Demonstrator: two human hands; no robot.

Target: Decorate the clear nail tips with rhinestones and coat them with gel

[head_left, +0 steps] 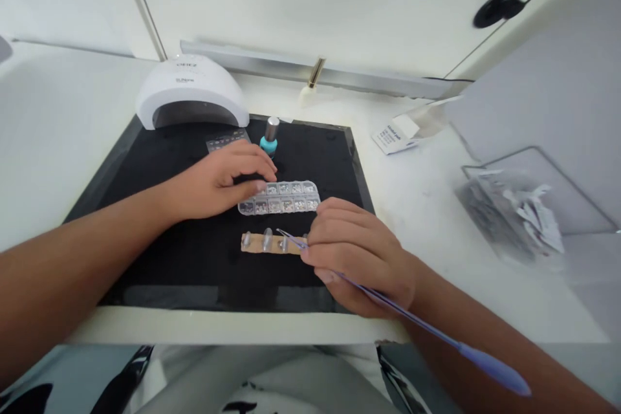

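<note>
My left hand (226, 178) reaches over the left end of a clear compartment case (288, 197) with small rhinestones in it. Its thumb presses on the case and its fingers curl along the far side. My right hand (361, 252) is closed around purple tweezers (402, 304), the rounded end pointing back along my forearm. The tips hover over or touch a tan strip (255, 247) on which several clear nail tips (267, 240) stand; I cannot tell if they hold a stone. My right fingers hide the strip's right end.
A black mat (194, 265) lies beneath the work. Behind it are a white nail lamp (191, 87), a turquoise polish bottle (269, 139), a sticker sheet (228, 139) and a gold-capped bottle (313, 81). Right of the mat are an open white box (402, 132) and a plastic bag (514, 213).
</note>
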